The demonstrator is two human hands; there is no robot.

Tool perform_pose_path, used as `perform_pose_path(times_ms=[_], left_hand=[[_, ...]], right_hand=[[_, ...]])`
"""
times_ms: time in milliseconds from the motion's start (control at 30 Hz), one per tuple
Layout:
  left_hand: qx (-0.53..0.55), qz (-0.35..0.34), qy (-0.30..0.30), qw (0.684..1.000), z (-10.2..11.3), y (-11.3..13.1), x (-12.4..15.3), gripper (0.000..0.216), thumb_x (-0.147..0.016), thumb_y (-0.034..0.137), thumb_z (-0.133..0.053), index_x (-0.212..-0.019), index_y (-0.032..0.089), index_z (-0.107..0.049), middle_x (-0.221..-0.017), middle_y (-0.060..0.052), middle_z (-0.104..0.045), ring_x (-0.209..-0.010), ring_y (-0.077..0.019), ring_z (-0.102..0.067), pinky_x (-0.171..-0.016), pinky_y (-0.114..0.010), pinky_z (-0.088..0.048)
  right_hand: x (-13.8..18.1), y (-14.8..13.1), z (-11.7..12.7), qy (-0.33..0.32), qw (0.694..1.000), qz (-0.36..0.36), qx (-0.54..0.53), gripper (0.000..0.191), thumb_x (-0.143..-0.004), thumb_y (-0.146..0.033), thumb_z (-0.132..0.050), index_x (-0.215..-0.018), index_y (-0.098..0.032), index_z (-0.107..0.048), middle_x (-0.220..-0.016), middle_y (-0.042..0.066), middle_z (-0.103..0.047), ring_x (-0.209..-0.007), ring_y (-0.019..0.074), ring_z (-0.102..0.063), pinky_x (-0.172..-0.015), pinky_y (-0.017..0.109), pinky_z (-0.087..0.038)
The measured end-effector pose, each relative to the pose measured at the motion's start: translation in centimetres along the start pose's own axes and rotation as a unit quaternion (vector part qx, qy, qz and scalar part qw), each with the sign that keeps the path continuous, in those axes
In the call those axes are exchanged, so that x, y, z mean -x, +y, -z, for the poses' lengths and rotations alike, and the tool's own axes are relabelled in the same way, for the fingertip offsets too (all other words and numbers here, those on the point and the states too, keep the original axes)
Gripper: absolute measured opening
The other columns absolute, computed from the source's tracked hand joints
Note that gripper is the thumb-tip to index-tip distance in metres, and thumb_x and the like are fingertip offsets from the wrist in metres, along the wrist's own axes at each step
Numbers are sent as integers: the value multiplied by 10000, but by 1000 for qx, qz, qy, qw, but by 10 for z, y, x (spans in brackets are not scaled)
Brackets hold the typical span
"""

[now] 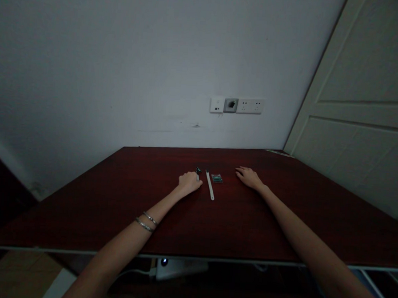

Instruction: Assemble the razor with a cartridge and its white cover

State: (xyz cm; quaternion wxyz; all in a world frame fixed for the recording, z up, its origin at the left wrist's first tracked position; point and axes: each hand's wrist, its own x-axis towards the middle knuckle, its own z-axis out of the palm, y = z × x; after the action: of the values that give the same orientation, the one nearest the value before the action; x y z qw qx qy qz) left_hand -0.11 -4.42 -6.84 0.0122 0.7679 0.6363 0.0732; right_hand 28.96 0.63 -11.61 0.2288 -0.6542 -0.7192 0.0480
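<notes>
My left hand (189, 182) lies on the dark red table (116, 198) with its fingers curled, pinching a small dark object (198, 170) at its fingertips. Just right of it lies a thin white strip (209, 184), pointing away from me. A small green rectangular piece (217, 178) sits beside the strip's far end. My right hand (248, 177) rests flat on the table to the right of the green piece, fingers stretched out and holding nothing. Two bracelets circle my left wrist.
The table stands against a white wall with a row of sockets (237, 105). A pale door (363, 131) is at the right. Under the table's front edge sits a white device (176, 267) with a cable.
</notes>
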Motion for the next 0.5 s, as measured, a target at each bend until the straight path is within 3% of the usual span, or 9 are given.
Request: perform_pose_path(times_ms=[133, 233, 333, 433, 500], left_hand=[[9, 2, 20, 1000, 7, 1, 1, 330, -781, 394, -444, -875, 162, -659, -924, -134, -663, -902, -272, -620, -730, -333, -466], [23, 9, 50, 998, 15, 4, 2, 330, -794, 405, -439, -862, 174, -664, -905, -114, -666, -892, -257, -621, -724, -312, -456], [53, 8, 87, 995, 21, 9, 4, 350, -811, 445, -426, -848, 186, -657, -886, -93, -667, -880, -241, -619, -721, -299, -443], [90, 1, 114, 989, 24, 13, 7, 357, -823, 470, -413, -821, 197, -642, -854, -75, -667, -861, -227, -616, -716, -296, -432], [108, -9, 125, 986, 24, 14, 8, 351, -826, 474, -414, -808, 199, -632, -842, -68, -666, -852, -220, -614, -709, -290, -425]], right_hand=[[-4, -14, 7, 37, 991, -12, -127, 379, -769, -319, -501, -1089, -155, -620, -1291, 131, -485, -1212, 315, -388, -1018, 487, -250], [-12, -39, 11, 54, 966, -23, -253, 356, -781, -293, -467, -1068, -145, -616, -1174, 124, -576, -1123, 265, -489, -976, 428, -347], [-17, -73, 11, 20, 923, -31, -384, 332, -800, -312, -453, -1022, -124, -613, -1009, 136, -645, -921, 227, -607, -822, 382, -478], [-15, -109, 8, -36, 877, -30, -477, 276, -775, -335, -514, -944, -143, -620, -953, 126, -657, -778, 187, -637, -709, 333, -517], [-11, -130, 6, -86, 829, -50, -551, 258, -787, -361, -497, -901, -160, -611, -916, 103, -655, -705, 160, -632, -652, 310, -518]])
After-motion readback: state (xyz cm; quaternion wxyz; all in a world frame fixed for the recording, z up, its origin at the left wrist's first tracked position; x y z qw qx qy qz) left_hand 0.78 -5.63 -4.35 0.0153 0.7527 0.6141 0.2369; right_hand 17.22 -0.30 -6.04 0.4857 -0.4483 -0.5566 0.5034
